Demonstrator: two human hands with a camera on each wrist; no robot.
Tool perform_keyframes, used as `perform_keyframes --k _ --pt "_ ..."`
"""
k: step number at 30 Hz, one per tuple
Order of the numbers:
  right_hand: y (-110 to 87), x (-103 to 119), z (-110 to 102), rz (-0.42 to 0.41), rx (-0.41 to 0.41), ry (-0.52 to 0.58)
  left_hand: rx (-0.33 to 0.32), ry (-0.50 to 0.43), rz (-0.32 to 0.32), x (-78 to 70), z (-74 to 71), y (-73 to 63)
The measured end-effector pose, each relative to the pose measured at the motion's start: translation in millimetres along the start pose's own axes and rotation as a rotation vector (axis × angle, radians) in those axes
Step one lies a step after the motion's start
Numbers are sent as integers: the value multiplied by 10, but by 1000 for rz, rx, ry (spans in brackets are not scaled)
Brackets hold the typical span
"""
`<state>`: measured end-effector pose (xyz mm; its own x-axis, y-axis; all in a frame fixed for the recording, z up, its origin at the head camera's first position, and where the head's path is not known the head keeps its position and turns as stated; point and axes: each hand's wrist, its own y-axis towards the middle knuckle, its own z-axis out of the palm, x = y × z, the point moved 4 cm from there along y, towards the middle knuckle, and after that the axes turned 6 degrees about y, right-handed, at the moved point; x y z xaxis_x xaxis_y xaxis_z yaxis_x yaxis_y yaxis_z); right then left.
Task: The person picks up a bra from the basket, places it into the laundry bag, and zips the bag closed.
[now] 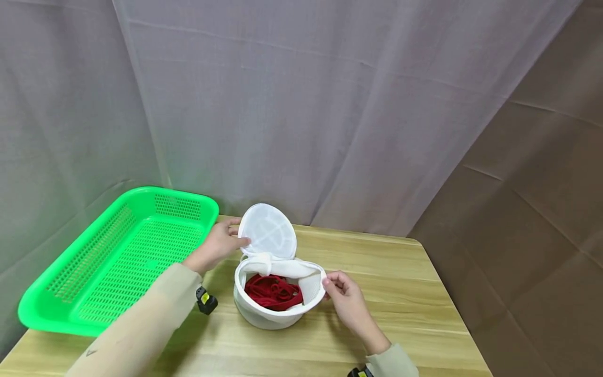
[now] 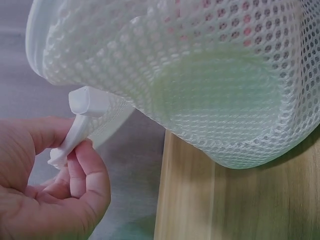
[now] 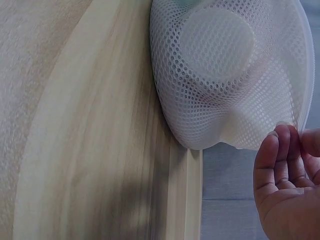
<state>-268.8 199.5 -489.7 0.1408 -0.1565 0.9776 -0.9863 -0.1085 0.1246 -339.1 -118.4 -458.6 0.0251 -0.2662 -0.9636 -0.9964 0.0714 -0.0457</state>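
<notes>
A round white mesh laundry bag stands on the table with its lid raised at the back. Inside it lies a crumpled red garment. At the lid's left edge, my left hand pinches the rim between thumb and fingers; the left wrist view shows the white edging in that pinch. My right hand grips the right side of the bag's rim. Seen from the right wrist, its thumb and fingertips hold the mesh beside the zipper edge.
A large green plastic basket with perforated sides stands to the left, close by my left forearm. Grey cloth hangs behind the wooden table, and brownish cloth hangs along the right.
</notes>
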Motion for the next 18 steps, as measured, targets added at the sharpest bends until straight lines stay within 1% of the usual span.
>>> perform_keyframes --k 2,6,11,14,18 --pt "3 -4 4 3 -6 0 -6 14 0 2 -7 -4" --pt "2 -17 1 6 -11 -3 -18 59 20 2 -15 -6" --pt "-10 -27 -6 18 -4 -8 -34 103 14 44 -35 -15" --pt "-20 -27 -14 30 -8 -10 -31 90 13 60 -37 -25" --pt "-21 -27 -25 25 -25 -13 -28 59 48 40 -35 -36"
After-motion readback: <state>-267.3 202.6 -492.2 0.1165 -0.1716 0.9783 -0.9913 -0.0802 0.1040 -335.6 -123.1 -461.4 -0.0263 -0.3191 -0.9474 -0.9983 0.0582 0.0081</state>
